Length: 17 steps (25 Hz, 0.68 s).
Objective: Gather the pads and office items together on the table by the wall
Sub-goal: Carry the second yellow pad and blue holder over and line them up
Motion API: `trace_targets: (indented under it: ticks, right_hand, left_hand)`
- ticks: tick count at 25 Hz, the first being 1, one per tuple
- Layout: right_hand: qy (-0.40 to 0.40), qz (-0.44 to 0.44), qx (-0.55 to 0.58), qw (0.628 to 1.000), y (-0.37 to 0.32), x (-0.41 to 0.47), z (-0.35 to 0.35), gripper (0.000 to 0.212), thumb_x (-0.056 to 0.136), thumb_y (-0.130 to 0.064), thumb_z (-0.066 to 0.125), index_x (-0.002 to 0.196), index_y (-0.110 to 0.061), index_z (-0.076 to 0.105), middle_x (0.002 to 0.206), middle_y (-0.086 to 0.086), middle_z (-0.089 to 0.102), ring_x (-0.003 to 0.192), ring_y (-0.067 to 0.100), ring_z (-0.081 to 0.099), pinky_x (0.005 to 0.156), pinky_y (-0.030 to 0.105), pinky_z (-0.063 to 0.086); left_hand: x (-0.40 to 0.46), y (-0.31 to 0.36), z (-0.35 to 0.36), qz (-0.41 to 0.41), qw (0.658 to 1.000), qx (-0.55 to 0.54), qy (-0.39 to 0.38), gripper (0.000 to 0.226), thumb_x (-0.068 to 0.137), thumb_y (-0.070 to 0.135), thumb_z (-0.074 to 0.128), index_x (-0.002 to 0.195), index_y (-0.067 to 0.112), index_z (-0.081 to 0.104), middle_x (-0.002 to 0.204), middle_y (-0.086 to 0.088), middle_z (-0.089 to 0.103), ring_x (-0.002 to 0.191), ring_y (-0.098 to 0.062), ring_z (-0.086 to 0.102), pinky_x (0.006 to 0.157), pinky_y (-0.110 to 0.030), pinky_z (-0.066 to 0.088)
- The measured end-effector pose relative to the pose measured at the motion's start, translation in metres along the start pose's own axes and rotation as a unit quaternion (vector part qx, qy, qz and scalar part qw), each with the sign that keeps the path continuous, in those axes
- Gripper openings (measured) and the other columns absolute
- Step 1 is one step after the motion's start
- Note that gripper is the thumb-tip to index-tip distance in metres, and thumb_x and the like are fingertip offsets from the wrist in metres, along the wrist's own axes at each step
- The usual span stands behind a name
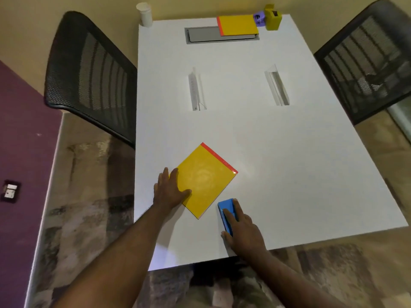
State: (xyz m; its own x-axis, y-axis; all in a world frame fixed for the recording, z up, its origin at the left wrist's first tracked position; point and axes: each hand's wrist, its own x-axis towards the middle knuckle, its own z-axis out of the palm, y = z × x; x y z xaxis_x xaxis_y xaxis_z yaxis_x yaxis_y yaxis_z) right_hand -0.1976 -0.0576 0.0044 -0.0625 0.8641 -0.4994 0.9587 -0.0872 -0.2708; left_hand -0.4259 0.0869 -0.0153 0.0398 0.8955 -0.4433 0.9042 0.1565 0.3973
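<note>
A yellow pad with a red spine lies tilted on the white table near its front edge. My left hand rests flat on the pad's left corner, thumb on its cover. Just to the right, my right hand grips a blue oblong office item, fingers over its top and thumb at its near end. By the wall at the far end lie a second yellow pad, a small purple item and a yellow-green box-shaped item.
A white cup stands at the table's far left corner. A grey cable hatch is set in the far end, with two clear slots mid-table. Black mesh chairs flank both sides.
</note>
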Motion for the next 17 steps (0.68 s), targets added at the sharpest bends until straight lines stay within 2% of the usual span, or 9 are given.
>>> trace_targets:
  ticks: [2, 5, 11, 17]
  right_hand:
    - [0.007, 0.023, 0.002, 1.0, -0.007, -0.001, -0.001, 0.065, 0.095, -0.039, 0.049, 0.15, -0.028, 0.018, 0.162, 0.001, -0.013, 0.11, 0.024, 0.05, 0.087, 0.035, 0.05]
    - [0.026, 0.034, -0.009, 0.999, -0.009, 0.003, -0.001, 0.059, 0.095, -0.029, 0.048, 0.148, -0.023, 0.023, 0.163, 0.005, -0.003, 0.103, 0.026, 0.053, 0.08, 0.038, 0.051]
    - [0.062, 0.056, -0.025, 0.996, -0.003, 0.005, -0.013, 0.058, 0.095, -0.025, 0.047, 0.149, -0.02, 0.024, 0.162, 0.005, 0.007, 0.109, 0.028, 0.052, 0.079, 0.038, 0.051]
    - [0.08, 0.072, -0.031, 0.994, 0.004, 0.0, -0.025, 0.059, 0.096, -0.027, 0.048, 0.149, -0.019, 0.023, 0.163, 0.005, 0.003, 0.114, 0.027, 0.049, 0.081, 0.037, 0.052]
  left_hand:
    - [0.004, 0.002, 0.004, -0.005, 1.0, 0.023, -0.011, 0.099, 0.076, 0.054, 0.07, 0.15, 0.018, 0.015, 0.159, -0.017, 0.01, 0.145, -0.038, 0.013, 0.112, -0.058, 0.023]
    - [0.002, 0.002, 0.01, -0.006, 0.999, 0.043, -0.003, 0.102, 0.075, 0.054, 0.072, 0.15, 0.016, 0.015, 0.159, -0.017, 0.009, 0.144, -0.038, 0.013, 0.111, -0.059, 0.025]
    - [-0.003, 0.008, 0.011, 0.01, 0.998, 0.064, 0.021, 0.096, 0.076, 0.05, 0.073, 0.15, 0.019, 0.02, 0.154, -0.018, 0.023, 0.14, -0.038, 0.025, 0.107, -0.056, 0.031]
    - [0.005, 0.016, -0.003, -0.031, 0.997, 0.067, 0.038, 0.113, 0.054, 0.053, 0.086, 0.143, 0.023, 0.024, 0.135, -0.013, 0.043, 0.121, -0.033, 0.044, 0.093, -0.047, 0.041]
